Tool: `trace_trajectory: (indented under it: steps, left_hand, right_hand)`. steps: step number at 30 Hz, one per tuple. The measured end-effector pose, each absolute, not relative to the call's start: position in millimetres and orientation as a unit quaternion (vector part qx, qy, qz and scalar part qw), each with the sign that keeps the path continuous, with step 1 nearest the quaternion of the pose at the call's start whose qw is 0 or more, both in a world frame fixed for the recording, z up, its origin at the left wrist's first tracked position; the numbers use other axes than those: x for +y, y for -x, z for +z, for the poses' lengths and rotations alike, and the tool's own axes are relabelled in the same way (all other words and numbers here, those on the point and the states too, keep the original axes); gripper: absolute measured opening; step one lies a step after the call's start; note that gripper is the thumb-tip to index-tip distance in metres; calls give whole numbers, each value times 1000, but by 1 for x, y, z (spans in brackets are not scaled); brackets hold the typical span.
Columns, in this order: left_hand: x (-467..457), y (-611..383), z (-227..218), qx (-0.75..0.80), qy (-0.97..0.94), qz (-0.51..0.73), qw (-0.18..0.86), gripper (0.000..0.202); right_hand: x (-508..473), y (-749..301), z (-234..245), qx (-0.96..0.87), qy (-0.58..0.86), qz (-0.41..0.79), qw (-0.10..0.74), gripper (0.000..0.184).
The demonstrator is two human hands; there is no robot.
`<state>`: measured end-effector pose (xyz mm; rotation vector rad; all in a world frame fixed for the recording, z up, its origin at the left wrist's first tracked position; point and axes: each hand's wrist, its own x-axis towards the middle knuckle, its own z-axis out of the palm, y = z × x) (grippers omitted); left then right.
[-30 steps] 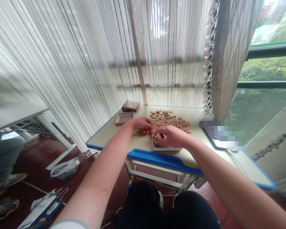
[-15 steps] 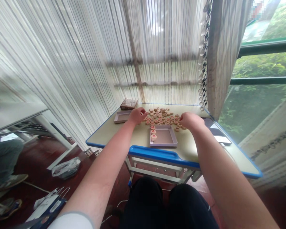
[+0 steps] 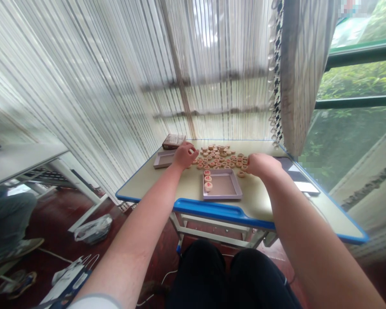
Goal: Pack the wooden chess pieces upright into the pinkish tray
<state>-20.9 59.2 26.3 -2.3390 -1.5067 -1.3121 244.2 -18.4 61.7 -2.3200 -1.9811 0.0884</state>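
Observation:
Many round wooden xiangqi pieces (image 3: 217, 156) are spread across the pale table, some of them stacked. Left of them hovers my left hand (image 3: 185, 155), its fingers curved and apart with nothing seen in them. My right hand (image 3: 263, 165) is closed at the right edge of the spread, beside a few loose pieces. Its fingertips are mostly hidden, so what it holds cannot be made out. In front lies a shallow open box tray (image 3: 223, 197), with three pieces bearing red characters (image 3: 207, 178) in a column along its left side.
A second shallow tray (image 3: 161, 161) lies by my left wrist, with a brown box (image 3: 173, 140) behind it. A dark flat device (image 3: 289, 167) and a white one (image 3: 307, 187) lie at the right. A blue rim (image 3: 209, 208) edges the table; a fringe curtain (image 3: 225, 103) hangs behind.
The view has shifted slightly. My right hand has moved a little right at the edge of the pieces. My left hand's fingers have spread slightly; the three pieces in the tray stay put.

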Motion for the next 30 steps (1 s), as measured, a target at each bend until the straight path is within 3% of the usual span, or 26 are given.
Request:
trace_trajectory:
  steps: [4,9,15,25,30]
  left_hand:
    - [58,21,28,-489,748,-446,48,31]
    - [58,24,28,-500,734,-456,49,33]
    - [58,24,26,-501,746,-435,60,31]
    - [58,20,24,-496,760,-412,83,26]
    - [60,19,23,-493,771,-395,87,24]
  right_hand:
    - [-33,-214,65,-786,576,71,214,25]
    - [-32,-195,47,-842,521,61,128,17]
    - [-34,-205,53,-884,448,48,123,28]
    - [-40,-202,57,-892,435,95,82,16]
    - [-41,-200,58,-894,418,119,111,32]
